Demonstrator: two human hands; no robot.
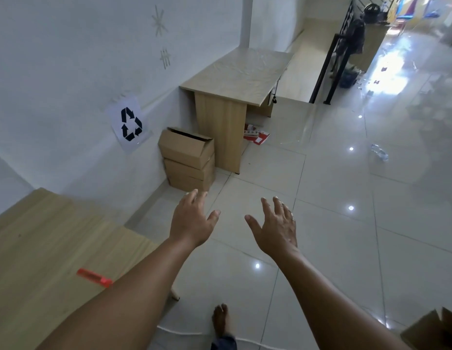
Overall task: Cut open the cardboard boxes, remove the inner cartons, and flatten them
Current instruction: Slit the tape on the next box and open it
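Hands both extended forward over the tiled floor [333, 248], palms down, holding nothing. Left hand [192, 221]: fingers straight and loosely spread, thumb out to the side, fingertips pointing toward the stack of cardboard boxes [188, 160] but not touching it. Right hand [276, 227]: fingers straight and fanned, thumb splayed inward, over bare tile, apart from the left hand. Stack of three brown boxes stands on the floor against the white wall [68, 59], just beside the side panel of the far wooden desk [238, 74]; top box sits slightly askew, and its top looks open along the back edge. Another cardboard box [433, 330] is partly in view at the lower right corner, flaps open, well apart from the stack. Near wooden table [43, 248] occupies the lower left; an orange-red utility knife [95, 277] lies on it, partly hidden behind the left forearm. Recycling-symbol sheet [130, 123] is fixed to the wall above and left of the stack. Red-and-white carton [255, 135] lies on the floor under the far desk. Crumpled clear plastic [378, 152] lies on the tile to the right. Bare foot [219, 320] visible at the bottom centre, with a white cord [182, 332] running across the floor beside it.
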